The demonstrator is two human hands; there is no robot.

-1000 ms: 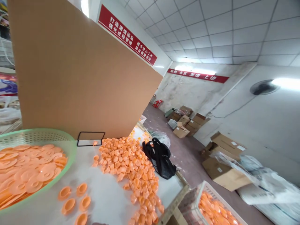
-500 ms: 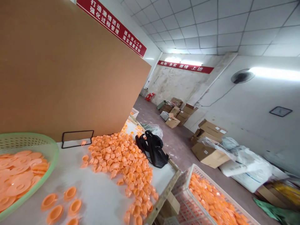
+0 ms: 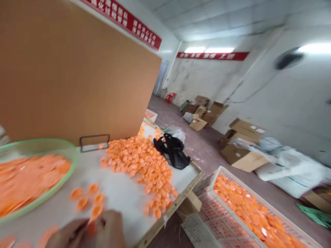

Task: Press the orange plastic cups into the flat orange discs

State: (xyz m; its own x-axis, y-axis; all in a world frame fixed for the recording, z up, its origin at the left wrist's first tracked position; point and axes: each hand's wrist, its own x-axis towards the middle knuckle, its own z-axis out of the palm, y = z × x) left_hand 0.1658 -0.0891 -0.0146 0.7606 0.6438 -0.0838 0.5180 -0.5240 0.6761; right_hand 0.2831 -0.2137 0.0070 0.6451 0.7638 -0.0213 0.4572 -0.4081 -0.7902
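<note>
At the bottom edge my left hand [image 3: 68,236] and my right hand [image 3: 111,229] are close together, fingers closed. Between them is a small orange plastic piece [image 3: 91,228], pinched by both; motion blur hides its exact shape. Just beyond the fingers lie several small orange toy cups [image 3: 82,203] on the white tabletop [image 3: 121,196]. A large heap of similar orange cups [image 3: 139,158] spreads farther back. To the left, a green plastic basket [image 3: 73,162] holds flat orange discs [image 3: 38,175]. More blurred orange discs [image 3: 48,236] lie beside my left hand.
A tall brown board [image 3: 77,75] rises behind the table, with a black wire frame [image 3: 94,143] at its foot. A black bag [image 3: 173,151] sits at the table's right edge. Right of the table stands a pale crate [image 3: 217,213] of orange pieces; cardboard boxes [image 3: 243,144] line the wall.
Both hands have come into view at the bottom, with an orange piece between them. The view has shifted, so the table and basket appear farther right and higher.
</note>
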